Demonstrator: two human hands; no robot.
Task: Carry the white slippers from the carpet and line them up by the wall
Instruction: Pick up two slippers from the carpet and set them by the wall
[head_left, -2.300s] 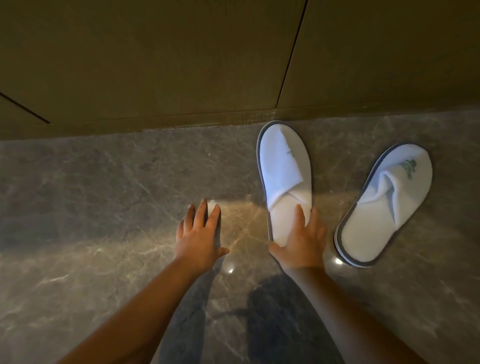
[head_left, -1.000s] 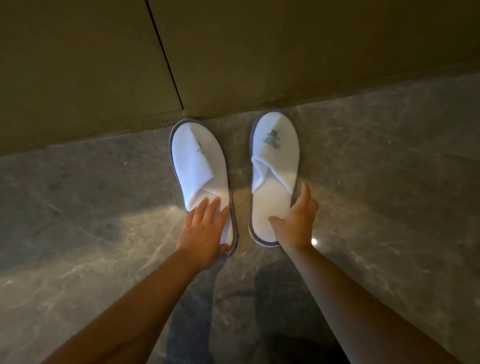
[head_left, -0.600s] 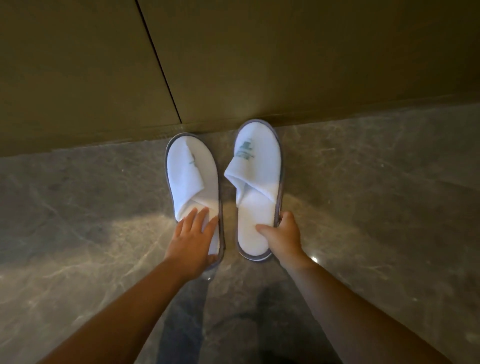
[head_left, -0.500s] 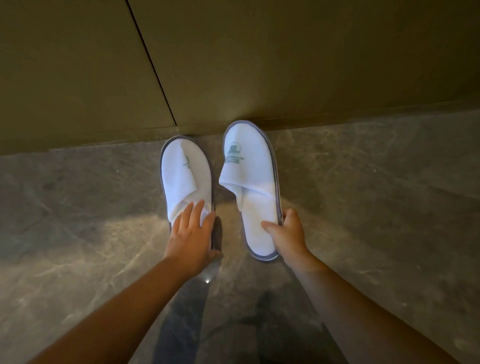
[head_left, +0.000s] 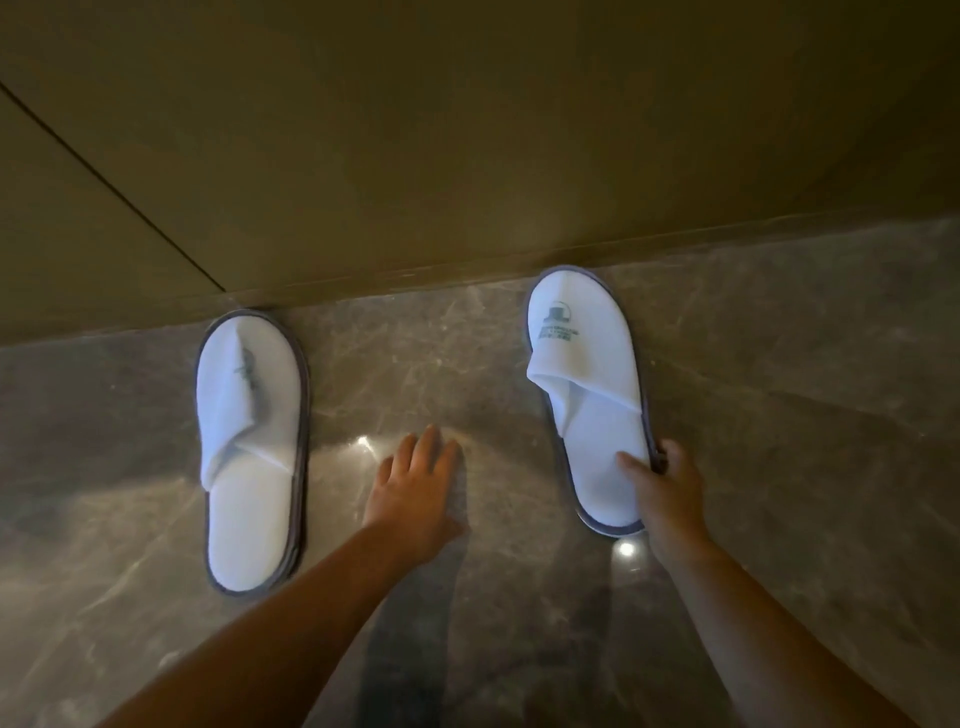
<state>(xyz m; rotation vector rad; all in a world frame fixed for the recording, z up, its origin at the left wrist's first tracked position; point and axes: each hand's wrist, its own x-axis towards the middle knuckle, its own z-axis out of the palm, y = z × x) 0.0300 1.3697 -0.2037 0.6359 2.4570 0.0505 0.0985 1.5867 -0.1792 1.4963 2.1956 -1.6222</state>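
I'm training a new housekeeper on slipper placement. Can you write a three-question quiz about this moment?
1. True or false: the left hand is gripping the left slipper.
2. What does the right hand hold? A) the right slipper's heel end B) its toe C) nothing
3. Fill in: both slippers' toes point toward the ____.

Key:
1. False; it is open over bare floor between the slippers.
2. A
3. wall
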